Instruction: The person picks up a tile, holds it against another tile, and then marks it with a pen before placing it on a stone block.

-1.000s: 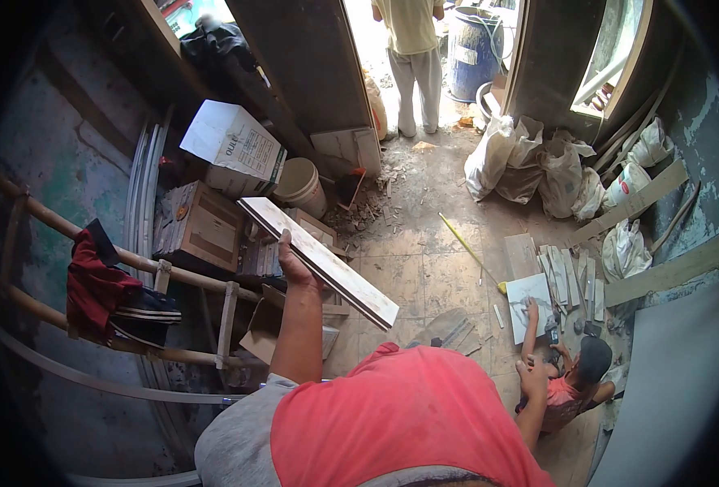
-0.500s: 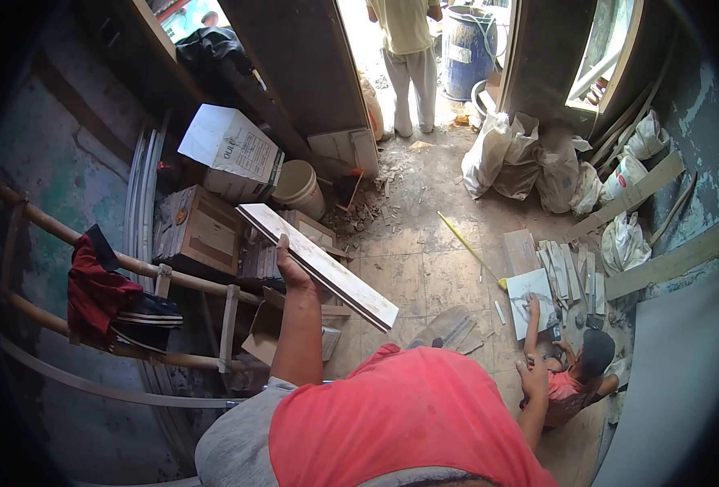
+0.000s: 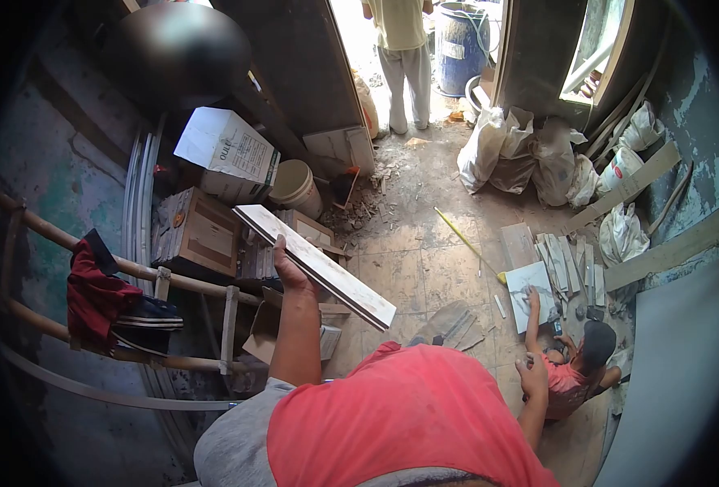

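My left hand (image 3: 289,268) grips a long, pale rectangular tile plank (image 3: 315,265) from beneath near its middle, holding it tilted in the centre of the frame, above the stacked brown cartons (image 3: 201,235). My right hand (image 3: 531,380), lower right, is empty and spread. I judge I'm mid-carry; next comes a steady handover or set-down near the crouching person in red (image 3: 574,373).

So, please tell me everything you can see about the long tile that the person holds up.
The long tile is a narrow, flat rectangular piece, whitish with faint grey marks on its face and a darker edge; it looks ceramic. It seems whole, with no visible break. It is held in the air, slanting from upper left down to lower right, above cardboard boxes and the dusty floor. Only the left hand touches it, gripping its near long edge around the middle.
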The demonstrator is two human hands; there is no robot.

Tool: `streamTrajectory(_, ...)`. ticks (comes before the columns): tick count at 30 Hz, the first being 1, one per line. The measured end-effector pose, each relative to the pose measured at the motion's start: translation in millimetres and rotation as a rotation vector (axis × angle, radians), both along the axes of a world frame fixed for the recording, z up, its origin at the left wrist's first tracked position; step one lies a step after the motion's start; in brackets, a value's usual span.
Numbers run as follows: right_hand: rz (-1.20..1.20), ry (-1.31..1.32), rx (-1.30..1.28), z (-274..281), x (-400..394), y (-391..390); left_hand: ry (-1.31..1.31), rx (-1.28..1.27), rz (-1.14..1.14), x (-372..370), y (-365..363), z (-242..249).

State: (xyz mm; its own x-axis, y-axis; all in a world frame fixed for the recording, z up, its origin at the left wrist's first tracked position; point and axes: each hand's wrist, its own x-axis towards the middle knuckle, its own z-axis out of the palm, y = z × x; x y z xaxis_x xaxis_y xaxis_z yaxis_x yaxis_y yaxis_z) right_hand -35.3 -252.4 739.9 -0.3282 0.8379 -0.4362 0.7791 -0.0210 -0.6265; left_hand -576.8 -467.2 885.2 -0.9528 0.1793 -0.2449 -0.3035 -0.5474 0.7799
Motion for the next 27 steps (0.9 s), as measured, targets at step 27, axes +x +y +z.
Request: streamTrajectory(27, -0.033, 0.025, 0.044, -13.2, 8.1, -8.2, -0.012, 0.036, -0.097, 1.1, 14.6, -1.3)
